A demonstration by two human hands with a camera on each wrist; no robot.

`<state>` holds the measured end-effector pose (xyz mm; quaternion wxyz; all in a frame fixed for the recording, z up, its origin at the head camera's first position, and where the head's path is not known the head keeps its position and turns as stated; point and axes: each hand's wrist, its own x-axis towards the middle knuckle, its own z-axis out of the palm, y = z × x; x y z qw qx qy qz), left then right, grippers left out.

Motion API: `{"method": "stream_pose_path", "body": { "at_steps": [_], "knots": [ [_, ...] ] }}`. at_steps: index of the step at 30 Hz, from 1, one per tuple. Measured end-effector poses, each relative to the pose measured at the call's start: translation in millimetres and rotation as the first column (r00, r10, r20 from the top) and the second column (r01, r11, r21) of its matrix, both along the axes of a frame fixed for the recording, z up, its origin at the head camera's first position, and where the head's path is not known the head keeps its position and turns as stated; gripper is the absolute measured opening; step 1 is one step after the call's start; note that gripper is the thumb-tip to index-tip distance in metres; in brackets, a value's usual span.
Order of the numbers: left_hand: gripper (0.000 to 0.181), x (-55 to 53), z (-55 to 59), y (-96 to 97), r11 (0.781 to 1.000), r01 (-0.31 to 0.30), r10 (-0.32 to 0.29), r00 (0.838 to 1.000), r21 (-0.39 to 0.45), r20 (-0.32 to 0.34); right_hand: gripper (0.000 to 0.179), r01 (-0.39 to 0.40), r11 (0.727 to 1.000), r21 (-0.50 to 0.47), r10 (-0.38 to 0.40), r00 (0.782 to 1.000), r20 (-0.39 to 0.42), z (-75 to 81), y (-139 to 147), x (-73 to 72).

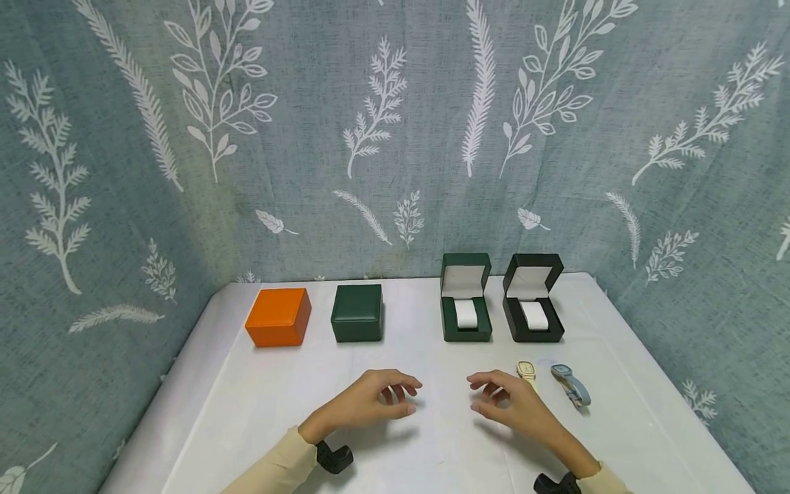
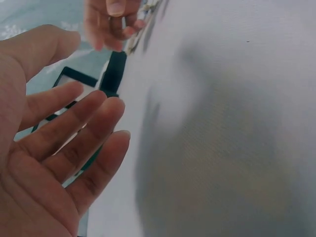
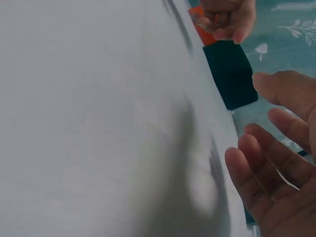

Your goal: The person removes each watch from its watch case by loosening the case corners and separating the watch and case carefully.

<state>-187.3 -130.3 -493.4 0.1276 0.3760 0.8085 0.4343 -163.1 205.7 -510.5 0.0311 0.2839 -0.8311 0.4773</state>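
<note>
My left hand (image 1: 376,398) hovers over the white table with loosely bent fingers and nothing in them. Opposite it, my right hand (image 1: 512,401) is held the same way, also holding nothing. Just beyond the right hand lies a gold-toned watch (image 1: 526,371), partly covered by that hand in the head view. A watch with a blue strap (image 1: 571,385) lies to its right. Behind them stand a green watch box (image 1: 466,319) and a black watch box (image 1: 533,319), lids raised, each with a white cushion inside. Both wrist views show relaxed, apart fingers.
At the back left of the table (image 1: 247,412) sit a closed orange box (image 1: 279,317) and a closed dark green box (image 1: 357,313). A grey-green curtain (image 1: 308,206) with white leaf prints hangs behind and along both sides.
</note>
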Motion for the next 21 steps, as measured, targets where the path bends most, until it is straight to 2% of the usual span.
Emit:
{"method": "stream_pose_path", "body": {
  "at_steps": [7, 12, 17, 21],
  "knots": [
    [0.041, 4.4, 0.0, -2.3, 1.0, 0.009, -0.01, 1.0, 0.019, 0.016, 0.039, 0.032, 0.999, 0.009, -0.033, 0.996, 0.082, -1.7, 0, 6.7],
    [0.041, 4.0, 2.1, -4.2, 1.0, 0.011, -0.011, 1.0, 0.018, -0.021, 0.039, 0.025, 0.999, -0.019, -0.023, 0.993, 0.112, -3.9, -1, 8.7],
    [0.04, 0.2, 8.5, -11.3, 0.999, -0.016, 0.018, 0.997, 0.029, -0.08, 0.04, 0.012, 1.0, -0.006, -0.012, 0.997, 0.077, -4.3, -2, 6.4],
    [0.039, -7.1, 14.7, -26.0, 0.996, -0.06, 0.067, 0.989, 0.063, -0.129, 0.041, -0.007, 1.0, -0.007, 0.007, 1.0, 0.009, -2.3, -6, 2.2]
  ]
}}
